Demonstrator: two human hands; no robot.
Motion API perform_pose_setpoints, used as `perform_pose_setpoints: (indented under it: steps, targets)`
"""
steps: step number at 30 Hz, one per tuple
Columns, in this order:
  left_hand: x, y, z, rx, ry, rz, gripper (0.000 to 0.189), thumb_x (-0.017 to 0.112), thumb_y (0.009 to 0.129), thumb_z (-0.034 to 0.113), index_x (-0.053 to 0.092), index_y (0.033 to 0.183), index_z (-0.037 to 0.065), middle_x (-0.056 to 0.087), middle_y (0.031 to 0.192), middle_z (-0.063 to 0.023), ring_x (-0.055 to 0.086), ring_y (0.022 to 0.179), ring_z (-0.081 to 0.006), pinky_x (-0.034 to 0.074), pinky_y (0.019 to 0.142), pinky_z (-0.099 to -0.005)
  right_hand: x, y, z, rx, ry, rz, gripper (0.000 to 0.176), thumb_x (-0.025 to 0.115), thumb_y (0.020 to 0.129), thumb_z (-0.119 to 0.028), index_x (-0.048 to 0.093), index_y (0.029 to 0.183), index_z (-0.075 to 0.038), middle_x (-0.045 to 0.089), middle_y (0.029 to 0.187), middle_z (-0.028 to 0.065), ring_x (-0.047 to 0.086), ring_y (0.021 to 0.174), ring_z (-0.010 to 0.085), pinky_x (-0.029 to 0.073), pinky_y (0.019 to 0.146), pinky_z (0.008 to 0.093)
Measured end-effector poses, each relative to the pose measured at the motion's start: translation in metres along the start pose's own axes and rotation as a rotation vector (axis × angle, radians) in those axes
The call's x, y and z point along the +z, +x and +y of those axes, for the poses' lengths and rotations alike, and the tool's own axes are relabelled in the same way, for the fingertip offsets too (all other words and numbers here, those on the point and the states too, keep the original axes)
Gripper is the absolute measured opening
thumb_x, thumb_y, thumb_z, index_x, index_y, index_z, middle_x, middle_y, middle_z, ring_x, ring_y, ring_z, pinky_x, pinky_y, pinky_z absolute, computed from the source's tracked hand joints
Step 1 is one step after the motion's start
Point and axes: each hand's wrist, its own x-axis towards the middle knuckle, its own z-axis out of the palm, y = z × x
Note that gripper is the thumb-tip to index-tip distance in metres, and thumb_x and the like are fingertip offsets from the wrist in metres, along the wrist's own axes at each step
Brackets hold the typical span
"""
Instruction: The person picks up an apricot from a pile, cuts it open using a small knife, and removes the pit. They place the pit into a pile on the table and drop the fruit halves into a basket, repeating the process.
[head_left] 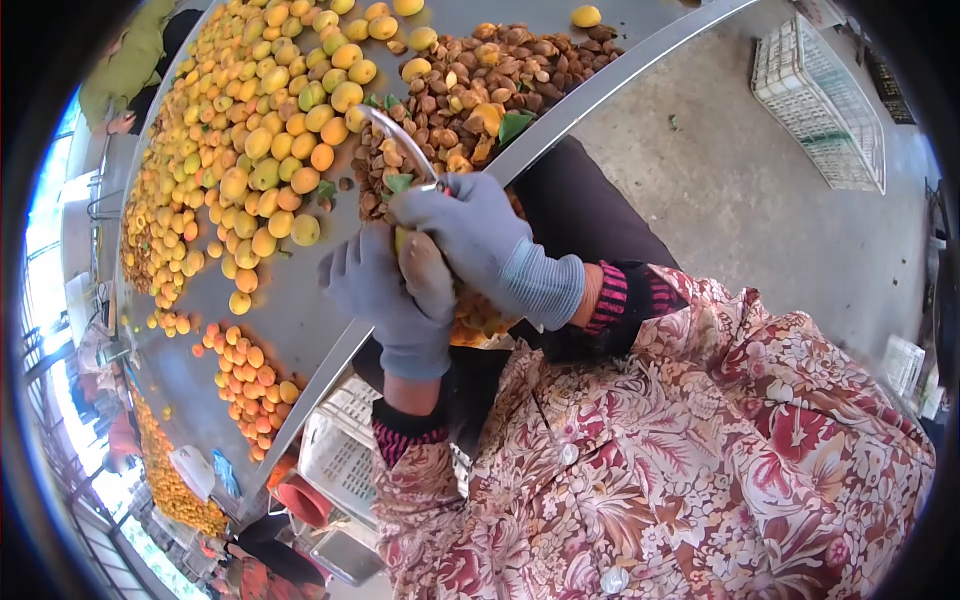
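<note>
In grey work gloves, both my hands are close together over the edge of the metal table [318, 268]. My right hand [475, 235] is wrapped round the handle of a knife, and its curved blade [402, 138] points up and away over the table. My left hand [395, 295] is closed just below, touching the right. A small yellow-green part of an apricot [402, 240] shows between the gloves; the fingers hide most of it. Just beyond lies a heap of brown apricot pits [470, 90] with torn fruit flesh and green leaves. Whole apricots [270, 140] cover the table to the left.
A smaller group of orange apricots [250, 385] lies nearer on the left. Beneath the table edge are a white plastic crate [340, 455] and a red container [303, 498]. Another crate [815, 105] stands on the concrete floor at right. Other people are at the left.
</note>
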Motion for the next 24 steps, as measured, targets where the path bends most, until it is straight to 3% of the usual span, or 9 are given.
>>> perform_pose_setpoints:
  steps: [5,7,8,10,12,16,19,21,24]
  targets:
    - [0.030,-0.022,0.014,-0.330,0.009,0.092,0.030,0.043,0.093,0.029,0.053,0.085,0.002,0.051,0.069,-0.0099,0.053,0.065,-0.0272,0.039,0.061,-0.0365,-0.005,0.018,0.010,-0.133,-0.141,-0.010,0.036,0.063,0.075,-0.035,0.063,0.070,0.001,0.061,0.058,0.0104,0.058,0.054,0.0153,0.047,0.056,0.0303]
    - [0.046,-0.018,0.010,-0.055,0.228,0.426,0.030,0.040,0.096,0.027,0.054,0.096,0.001,0.054,0.082,-0.0099,0.055,0.073,-0.0229,0.043,0.068,-0.0327,-0.001,0.023,0.013,-0.161,-0.178,0.003,0.035,0.063,0.073,-0.037,0.064,0.070,-0.002,0.063,0.062,0.0129,0.061,0.057,0.0187,0.049,0.059,0.0314]
    - [0.046,-0.016,0.012,-0.062,0.229,0.421,0.030,0.040,0.096,0.027,0.054,0.096,0.001,0.054,0.082,-0.0099,0.055,0.073,-0.0229,0.043,0.068,-0.0327,-0.002,0.028,0.012,-0.154,-0.181,0.002,0.035,0.063,0.073,-0.037,0.064,0.070,-0.002,0.063,0.062,0.0129,0.061,0.057,0.0187,0.049,0.059,0.0314]
    - [0.042,-0.013,0.018,-0.721,-0.560,0.211,0.034,0.041,0.096,0.030,0.053,0.104,0.000,0.054,0.095,-0.0106,0.054,0.081,-0.0180,0.047,0.074,-0.0323,-0.005,0.032,0.008,-0.428,-0.410,-0.095,0.021,0.061,0.081,-0.022,0.061,0.075,-0.001,0.058,0.062,-0.0032,0.051,0.059,0.0013,0.045,0.055,0.0204]
    - [0.037,-0.013,0.010,-0.869,-0.877,0.125,0.034,0.039,0.096,0.031,0.052,0.098,0.000,0.053,0.088,-0.0097,0.052,0.074,-0.0172,0.046,0.069,-0.0309,-0.010,0.033,0.005,-0.401,-0.540,-0.088,0.022,0.062,0.082,-0.022,0.062,0.077,0.000,0.061,0.065,-0.0001,0.055,0.061,0.0038,0.046,0.057,0.0209]
    - [0.015,-0.004,-0.019,-1.282,-2.176,-0.293,0.044,0.032,0.096,0.038,0.050,0.075,0.004,0.048,0.059,-0.0060,0.042,0.043,-0.0137,0.041,0.046,-0.0254,-0.028,0.046,0.005,-0.099,-0.009,-0.232,0.026,0.058,0.087,-0.028,0.060,0.088,-0.002,0.059,0.069,0.0062,0.055,0.056,0.0096,0.046,0.054,0.0258]
    - [0.010,-0.006,-0.015,-1.190,-2.205,-0.386,0.048,0.030,0.096,0.041,0.047,0.070,0.004,0.040,0.052,-0.0040,0.033,0.038,-0.0123,0.033,0.038,-0.0245,-0.046,0.048,0.006,0.206,0.343,-0.588,0.040,0.036,0.095,-0.036,0.056,0.094,-0.002,0.055,0.063,0.0120,0.040,0.042,0.0139,0.037,0.042,0.0278]
    - [0.008,-0.017,-0.017,-1.226,-2.157,-0.388,0.047,0.030,0.096,0.044,0.052,0.086,0.003,0.046,0.055,-0.0051,0.032,0.038,-0.0147,0.036,0.040,-0.0260,-0.051,0.045,0.008,0.230,0.440,-0.687,0.036,0.036,0.096,-0.033,0.055,0.092,-0.003,0.057,0.066,0.0115,0.044,0.045,0.0146,0.040,0.045,0.0280]
    - [0.003,-0.024,-0.015,-1.168,-2.275,-0.328,0.048,0.032,0.096,0.044,0.054,0.090,0.001,0.051,0.061,-0.0069,0.033,0.039,-0.0143,0.034,0.039,-0.0299,-0.055,0.046,0.012,0.374,0.653,-0.897,0.036,0.037,0.095,-0.036,0.054,0.088,-0.005,0.060,0.070,0.0121,0.049,0.049,0.0168,0.043,0.046,0.0297]
